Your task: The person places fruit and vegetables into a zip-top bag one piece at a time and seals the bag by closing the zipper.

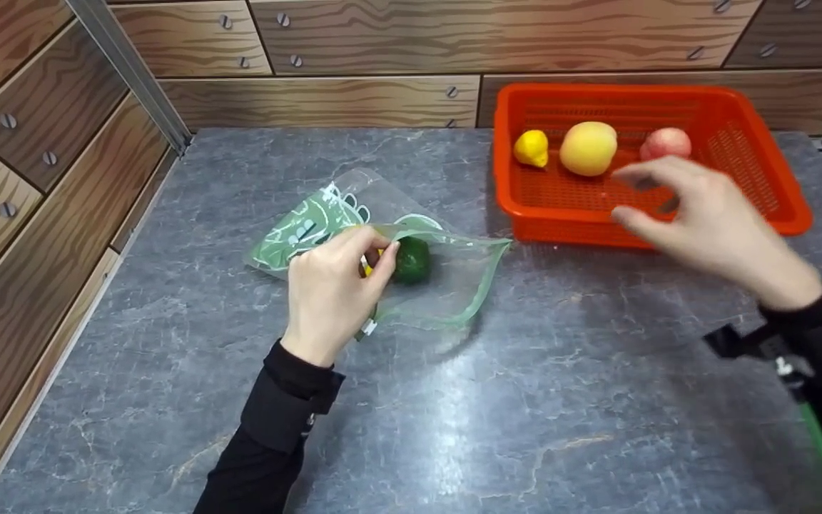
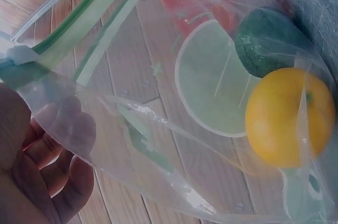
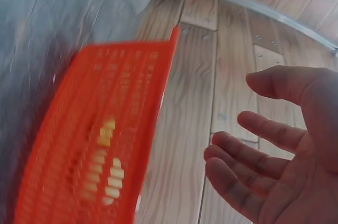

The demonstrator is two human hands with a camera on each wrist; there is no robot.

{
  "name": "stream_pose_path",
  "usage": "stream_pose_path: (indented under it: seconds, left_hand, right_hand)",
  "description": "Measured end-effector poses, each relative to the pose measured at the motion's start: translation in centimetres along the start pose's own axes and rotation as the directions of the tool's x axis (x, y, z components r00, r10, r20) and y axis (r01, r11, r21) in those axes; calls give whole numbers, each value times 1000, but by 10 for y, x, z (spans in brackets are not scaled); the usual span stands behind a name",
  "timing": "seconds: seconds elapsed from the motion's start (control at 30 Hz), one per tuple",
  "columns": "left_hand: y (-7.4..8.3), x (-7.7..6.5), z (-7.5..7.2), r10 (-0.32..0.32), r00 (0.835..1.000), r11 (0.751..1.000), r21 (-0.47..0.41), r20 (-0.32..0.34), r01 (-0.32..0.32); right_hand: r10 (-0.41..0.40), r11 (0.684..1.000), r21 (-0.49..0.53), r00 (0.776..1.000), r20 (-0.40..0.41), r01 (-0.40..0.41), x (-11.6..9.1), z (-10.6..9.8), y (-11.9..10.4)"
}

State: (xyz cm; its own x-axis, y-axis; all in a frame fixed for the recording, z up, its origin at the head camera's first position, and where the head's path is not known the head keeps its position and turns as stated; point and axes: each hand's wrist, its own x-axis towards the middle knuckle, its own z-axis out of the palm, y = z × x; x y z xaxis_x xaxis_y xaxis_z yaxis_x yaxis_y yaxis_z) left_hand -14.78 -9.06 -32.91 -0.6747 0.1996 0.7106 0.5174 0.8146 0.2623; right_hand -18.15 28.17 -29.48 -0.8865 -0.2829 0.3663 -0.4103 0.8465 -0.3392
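Left hand (image 1: 336,282) pinching edge of clear zip bag (image 1: 454,278) — thumb and fingers together on plastic. Bag resting on bench (image 1: 168,371) left of red basket (image 1: 618,90), dark green fruit (image 1: 412,260) and orange fruit (image 2: 288,121) sitting inside bag. Right hand (image 1: 707,221) hovering by basket — thumb and fingers apart. Lemon (image 1: 531,148), large yellow fruit (image 1: 589,148), pink fruit (image 1: 666,143) lying in basket.

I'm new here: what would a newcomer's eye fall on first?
Probably the bright red basket at the back right, holding three fruits, the right hand close by. Next, the clear bag to its left, gripped by the left hand, with a dark green fruit and a yellow-orange one inside.
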Motion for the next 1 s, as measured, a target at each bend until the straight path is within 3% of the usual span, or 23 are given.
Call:
stream_pose_path:
  seconds: [0.1, 0.2, 0.37, 0.47, 0.7, 0.8, 1.0]
  left_hand:
    - [-1, 0, 0, -3, 1000, 1000, 1, -2, 3]
    - [-2, 1, 0, -1, 1000, 1000, 3, -8, 1]
    - [-4, 1, -1, -4, 1000, 1000, 9, -18, 5]
    - [-5, 1, -1, -5, 1000, 1000, 13, -11, 6]
    - [-5, 0, -1, -4, 1000, 1000, 14, -11, 5]
    - [-3, -1, 0, 2, 1000, 1000, 11, -6, -2]
    - [-1, 0, 1, 4, 1000, 1000, 3, -2, -4]
  right_hand:
    - [6, 1000, -25, 1000, 17, -6, 17, -8, 11]
    - [55, 997, -54, 994, 94, -50, 37, -15, 24]
    - [145, 982, -156, 964, 224, -111, 73, -25, 50]
    - [153, 965, -248, 947, 281, -83, 95, -24, 69]
    - [192, 918, -396, 847, 496, 23, 136, -10, 112]
    - [237, 903, -430, 811, 534, 19, 143, -7, 127]
    - [294, 894, -447, 763, 576, -8, 144, -2, 149]
